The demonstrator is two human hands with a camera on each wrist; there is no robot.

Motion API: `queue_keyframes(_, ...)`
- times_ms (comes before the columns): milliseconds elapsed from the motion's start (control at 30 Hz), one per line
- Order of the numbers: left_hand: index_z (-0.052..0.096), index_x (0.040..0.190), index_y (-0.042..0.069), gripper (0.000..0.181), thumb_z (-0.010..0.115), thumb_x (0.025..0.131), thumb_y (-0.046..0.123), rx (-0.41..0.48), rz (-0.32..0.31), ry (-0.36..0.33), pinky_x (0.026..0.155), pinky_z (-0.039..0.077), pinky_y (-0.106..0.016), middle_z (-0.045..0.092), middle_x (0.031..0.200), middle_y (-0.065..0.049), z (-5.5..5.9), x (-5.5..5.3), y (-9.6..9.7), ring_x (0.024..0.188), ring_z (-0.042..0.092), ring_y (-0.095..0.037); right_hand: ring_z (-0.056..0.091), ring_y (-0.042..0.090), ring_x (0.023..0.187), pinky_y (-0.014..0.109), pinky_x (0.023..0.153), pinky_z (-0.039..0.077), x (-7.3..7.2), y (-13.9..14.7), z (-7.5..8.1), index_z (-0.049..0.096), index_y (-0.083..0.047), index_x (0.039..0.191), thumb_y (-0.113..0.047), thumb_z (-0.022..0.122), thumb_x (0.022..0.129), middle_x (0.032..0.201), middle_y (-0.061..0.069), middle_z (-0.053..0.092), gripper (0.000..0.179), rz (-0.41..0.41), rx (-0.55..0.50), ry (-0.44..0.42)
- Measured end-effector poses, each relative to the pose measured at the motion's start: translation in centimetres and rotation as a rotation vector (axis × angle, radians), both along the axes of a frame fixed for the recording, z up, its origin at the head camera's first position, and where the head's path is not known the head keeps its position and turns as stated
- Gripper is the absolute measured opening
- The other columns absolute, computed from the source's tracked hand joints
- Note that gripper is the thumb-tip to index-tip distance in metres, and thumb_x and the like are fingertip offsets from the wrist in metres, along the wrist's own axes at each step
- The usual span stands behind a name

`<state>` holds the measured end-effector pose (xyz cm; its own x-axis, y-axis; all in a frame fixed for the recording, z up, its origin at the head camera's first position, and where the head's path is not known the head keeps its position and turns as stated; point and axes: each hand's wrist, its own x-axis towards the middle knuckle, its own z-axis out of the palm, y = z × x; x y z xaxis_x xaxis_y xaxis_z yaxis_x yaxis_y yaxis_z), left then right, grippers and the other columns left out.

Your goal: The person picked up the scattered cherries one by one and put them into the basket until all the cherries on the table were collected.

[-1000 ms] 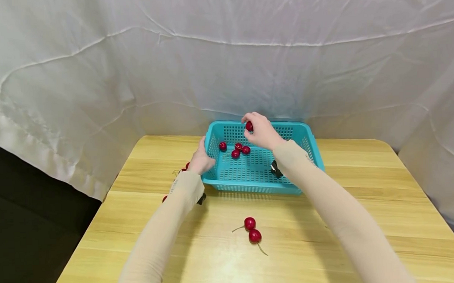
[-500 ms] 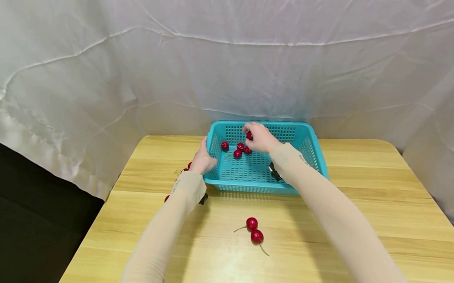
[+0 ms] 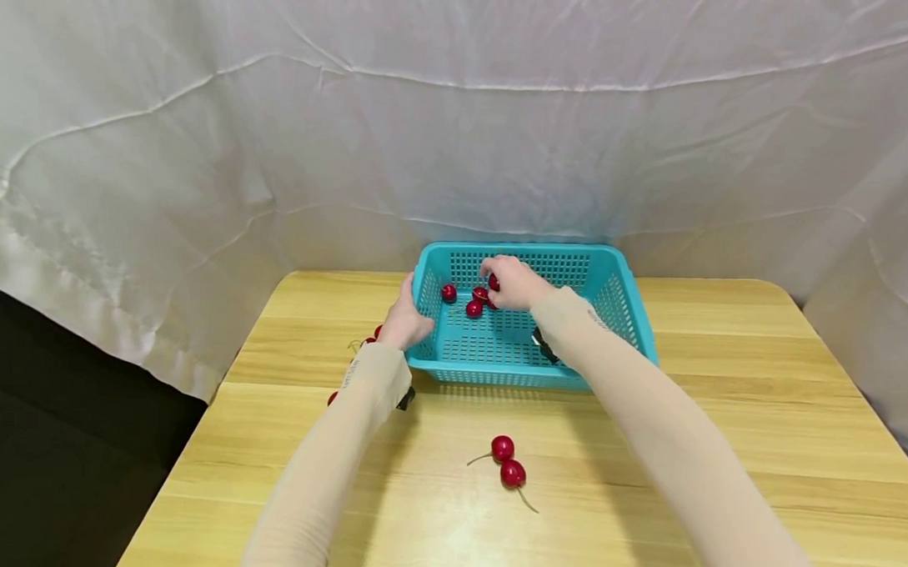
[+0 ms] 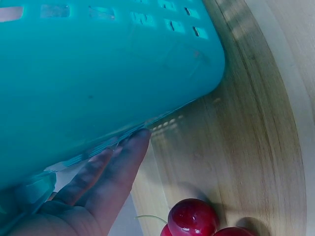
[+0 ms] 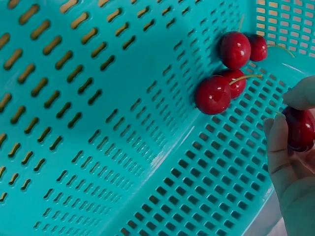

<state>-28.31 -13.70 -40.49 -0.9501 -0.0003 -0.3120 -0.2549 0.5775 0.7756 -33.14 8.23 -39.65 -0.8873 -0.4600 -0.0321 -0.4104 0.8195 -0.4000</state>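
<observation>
My right hand is inside the blue plastic basket, pinching a red cherry between thumb and fingers. Below and beside it in the basket lie several other cherries, some with thin stems; the right wrist view shows them grouped in a corner. My left hand holds the basket at its left end, thumb over the rim and fingers stretched along the outer wall. The left thumb is hidden in the left wrist view.
Two stemmed cherries, a rear one and a front one, lie on the wooden table in front of the basket. More cherries lie left of it, partly behind my left arm. A pale curtain hangs behind the table.
My right hand has come down from near the basket's back rim to just over the cherries inside, still pinching its cherry. The left hand has stayed at the basket's left end.
</observation>
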Motion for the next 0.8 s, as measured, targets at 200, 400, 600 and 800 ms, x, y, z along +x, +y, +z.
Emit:
queue_keyframes(200,0.005,0.162,0.033,0.107,0.066,0.085,-0.01,0.004,0.0,0.009,0.102,0.046,-0.068,0.039,0.159,-0.014,-0.13,-0.03,0.0,0.137,0.048,-0.043,0.055,0.029,0.099,0.045,0.087,0.05,0.07,-0.27,-0.26,0.061,-0.004,0.128,-0.006,0.06,0.095,0.125,0.017,0.062,0.033,0.008,0.043,-0.017)
queue_keyframes(400,0.005,0.161,0.033,0.108,0.067,0.085,-0.009,0.003,-0.004,0.013,0.104,0.044,-0.069,0.037,0.16,-0.012,-0.17,-0.06,0.02,0.139,0.046,-0.043,0.057,0.029,0.102,0.045,0.088,0.051,0.04,-0.36,-0.32,0.062,-0.004,0.128,-0.004,0.061,0.094,0.125,0.018,0.062,0.035,0.013,0.054,-0.032)
queue_keyframes(600,0.004,0.161,0.034,0.109,0.068,0.085,-0.008,-0.013,-0.002,0.011,0.104,0.043,-0.069,0.037,0.16,-0.012,-0.14,-0.05,0.05,0.139,0.046,-0.042,0.06,0.029,0.102,0.044,0.087,0.054,-0.09,-0.59,-0.55,0.062,-0.003,0.128,-0.002,0.061,0.093,0.125,0.017,0.062,0.035,0.021,0.063,-0.04)
queue_keyframes(800,0.003,0.161,0.035,0.11,0.069,0.085,-0.008,-0.016,-0.006,0.016,0.105,0.043,-0.068,0.037,0.161,-0.01,-0.11,-0.07,0.05,0.14,0.046,-0.041,0.059,0.028,0.103,0.043,0.086,0.053,-0.04,-0.93,-0.78,0.061,-0.006,0.128,-0.004,0.061,0.094,0.125,0.015,0.06,0.034,0.013,0.074,-0.043)
